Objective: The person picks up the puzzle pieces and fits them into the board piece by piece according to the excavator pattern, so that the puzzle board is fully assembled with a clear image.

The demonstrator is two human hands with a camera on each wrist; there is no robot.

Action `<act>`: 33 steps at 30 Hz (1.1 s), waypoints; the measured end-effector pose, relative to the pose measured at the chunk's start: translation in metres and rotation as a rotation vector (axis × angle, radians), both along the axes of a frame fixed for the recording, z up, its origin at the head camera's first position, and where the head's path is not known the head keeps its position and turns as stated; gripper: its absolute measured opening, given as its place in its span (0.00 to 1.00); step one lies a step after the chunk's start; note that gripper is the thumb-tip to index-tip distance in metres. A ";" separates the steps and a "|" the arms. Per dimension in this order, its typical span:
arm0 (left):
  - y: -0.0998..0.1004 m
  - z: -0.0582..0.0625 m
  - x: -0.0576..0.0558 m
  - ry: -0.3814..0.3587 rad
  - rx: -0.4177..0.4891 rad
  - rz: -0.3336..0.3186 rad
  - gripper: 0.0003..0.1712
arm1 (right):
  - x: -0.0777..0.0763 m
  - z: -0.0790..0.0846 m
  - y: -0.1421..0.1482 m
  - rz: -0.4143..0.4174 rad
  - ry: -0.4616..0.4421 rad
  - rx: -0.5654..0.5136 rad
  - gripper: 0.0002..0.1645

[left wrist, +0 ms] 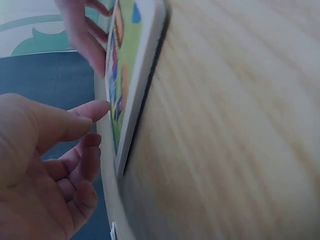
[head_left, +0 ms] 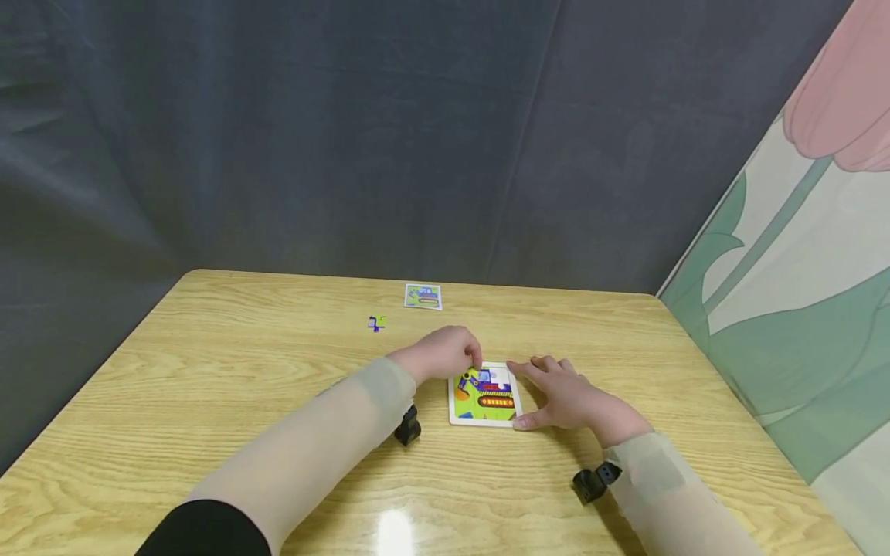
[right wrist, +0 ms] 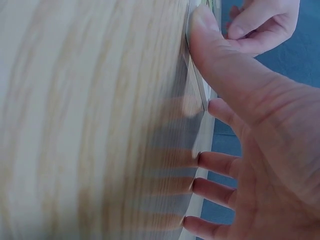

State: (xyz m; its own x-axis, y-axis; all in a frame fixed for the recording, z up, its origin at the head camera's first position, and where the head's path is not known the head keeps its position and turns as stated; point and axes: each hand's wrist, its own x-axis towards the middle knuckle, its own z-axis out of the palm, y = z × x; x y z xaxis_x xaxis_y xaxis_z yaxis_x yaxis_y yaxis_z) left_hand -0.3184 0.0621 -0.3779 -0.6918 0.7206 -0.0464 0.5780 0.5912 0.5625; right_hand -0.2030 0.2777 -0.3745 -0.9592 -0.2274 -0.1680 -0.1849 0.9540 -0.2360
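A square jigsaw puzzle in a white frame (head_left: 484, 422) lies flat on the table, its picture an excavator on green. A pale patch without picture shows at its upper right. My left hand (head_left: 445, 351) is over the upper left part, one fingertip touching the puzzle's face; between its fingers no piece is visible. My right hand (head_left: 562, 394) spans the right side, the thumb (right wrist: 205, 25) on the frame's lower corner and the forefinger near the upper one. In the right wrist view its other fingers are spread, their tips on the tabletop.
A loose purple-and-green puzzle piece (head_left: 376, 323) lies farther back, left of the puzzle. Behind it is a small picture card (head_left: 422, 296) with a similar excavator. A dark curtain (head_left: 348, 139) hangs behind the wooden table (head_left: 208, 371), and a flower-patterned panel (head_left: 799, 309) stands at the right.
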 end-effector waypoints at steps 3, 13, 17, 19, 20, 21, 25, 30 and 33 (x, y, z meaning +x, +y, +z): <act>-0.013 0.003 -0.011 0.024 0.065 0.047 0.14 | 0.000 0.000 -0.001 -0.009 -0.008 0.001 0.60; -0.100 0.017 -0.052 -0.007 0.109 0.374 0.16 | 0.001 0.000 0.001 -0.020 -0.011 -0.003 0.61; -0.122 0.018 -0.061 0.011 0.068 0.409 0.14 | 0.001 0.003 0.001 -0.012 -0.007 0.000 0.60; -0.127 0.016 -0.064 0.008 0.055 0.429 0.13 | 0.001 0.003 0.001 -0.011 -0.006 -0.001 0.60; -0.129 0.014 -0.065 -0.002 0.053 0.433 0.13 | 0.001 0.003 0.001 -0.011 -0.007 -0.001 0.60; -0.130 0.013 -0.066 -0.013 0.046 0.434 0.13 | 0.001 0.002 0.001 -0.013 -0.008 -0.001 0.60; -0.133 0.009 -0.064 -0.035 0.022 0.410 0.16 | 0.001 0.001 0.000 -0.027 -0.019 -0.004 0.61; -0.131 0.009 -0.060 -0.018 0.007 0.387 0.18 | 0.001 0.002 -0.002 -0.044 -0.032 -0.007 0.61; -0.130 0.010 -0.058 -0.005 0.008 0.380 0.16 | 0.002 0.002 -0.002 -0.046 -0.034 -0.006 0.61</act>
